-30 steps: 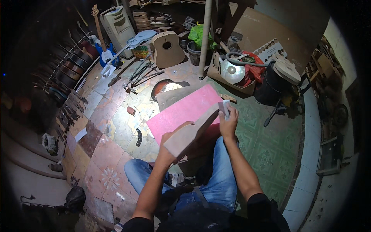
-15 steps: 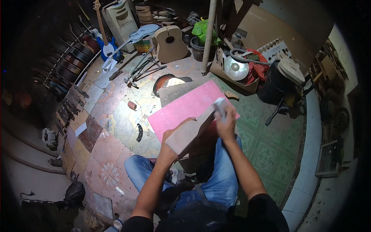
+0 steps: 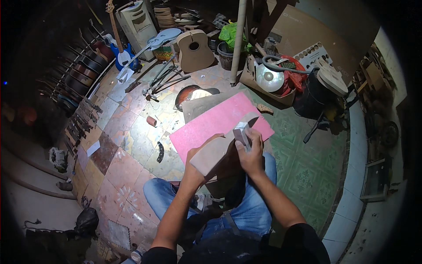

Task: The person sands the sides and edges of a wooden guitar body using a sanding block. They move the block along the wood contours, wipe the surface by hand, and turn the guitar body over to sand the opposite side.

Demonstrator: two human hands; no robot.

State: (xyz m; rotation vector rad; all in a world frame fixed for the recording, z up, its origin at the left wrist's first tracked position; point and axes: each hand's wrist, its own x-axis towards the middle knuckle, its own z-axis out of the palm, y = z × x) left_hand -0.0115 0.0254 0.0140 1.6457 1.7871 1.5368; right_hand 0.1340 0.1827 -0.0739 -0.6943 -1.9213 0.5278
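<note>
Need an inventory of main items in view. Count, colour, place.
Wooden piece: 1, tan, centre
Block: 1, grey-white, centre
Boards: 2, pink over grey, centre
Sunburst body: 1, orange-brown, beyond boards
Acoustic body: 1, tan, upper centre
Guitar: 1, bright blue, upper left
Racked guitars: several, mostly dark, left
Cylinder: 1, reddish-brown, centre left
Curved strip: 1, black, centre left
Bin: 1, dark, upper centre
Disc: 1, silver, upper right
Left hand: 1, bare, gripping wooden piece
Right hand: 1, bare, holding block
</note>
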